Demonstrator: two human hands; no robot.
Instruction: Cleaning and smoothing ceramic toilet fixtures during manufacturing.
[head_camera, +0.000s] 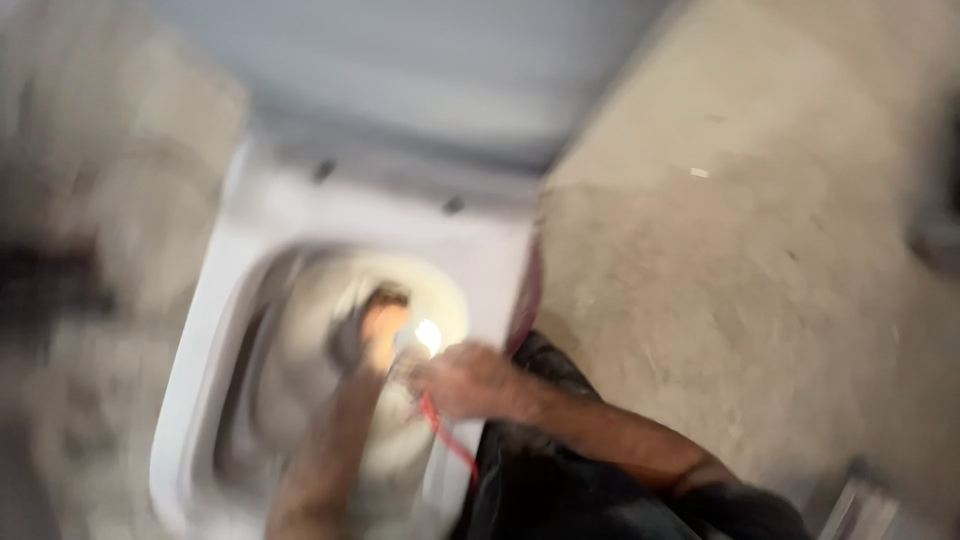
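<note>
The picture is blurred by motion. A white toilet bowl (260, 220) fills the left and middle of the head view. My left hand (372, 335) reaches down inside the bowl toward the drain opening; whether it grips anything is hidden by blur. My right hand (460, 380) hovers over the bowl's right rim, closed around a small lit torch (425, 338) whose bright spot shines into the bowl. A thin red cord (445, 440) hangs from that hand toward my dark trousers (560, 490).
Bare grey concrete floor (740, 250) spreads to the right of the toilet. The raised white lid or cistern (420, 60) stands behind the bowl. A dark object (940, 230) sits at the right edge and a pale metal piece (860, 510) at the bottom right.
</note>
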